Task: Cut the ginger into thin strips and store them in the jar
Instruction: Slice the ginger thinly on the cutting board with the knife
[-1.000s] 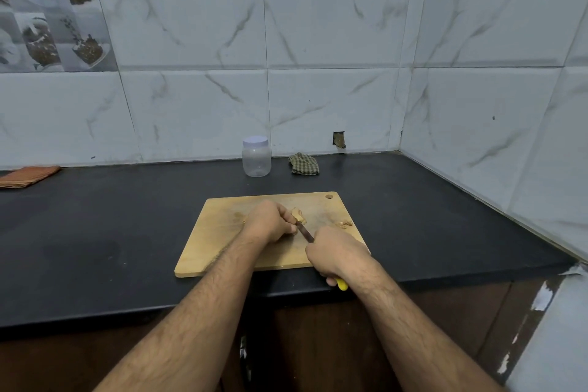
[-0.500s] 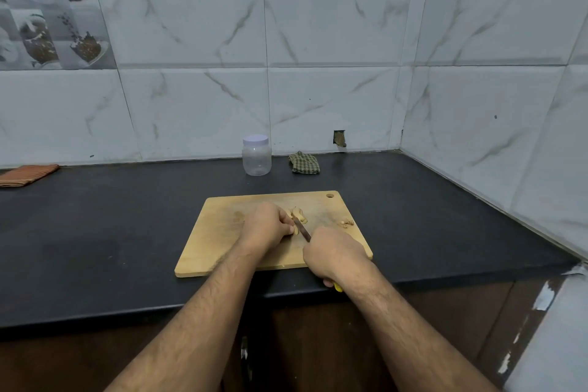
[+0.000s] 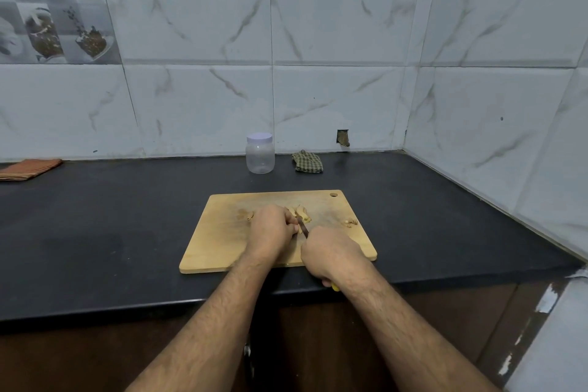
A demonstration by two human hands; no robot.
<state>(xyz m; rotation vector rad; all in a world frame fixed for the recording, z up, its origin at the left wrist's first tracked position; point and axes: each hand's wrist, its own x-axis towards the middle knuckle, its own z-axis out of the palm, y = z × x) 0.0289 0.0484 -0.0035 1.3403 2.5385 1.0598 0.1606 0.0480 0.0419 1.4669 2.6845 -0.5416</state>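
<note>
No text, label, brand, number or sign can be read anywhere in the view.
</note>
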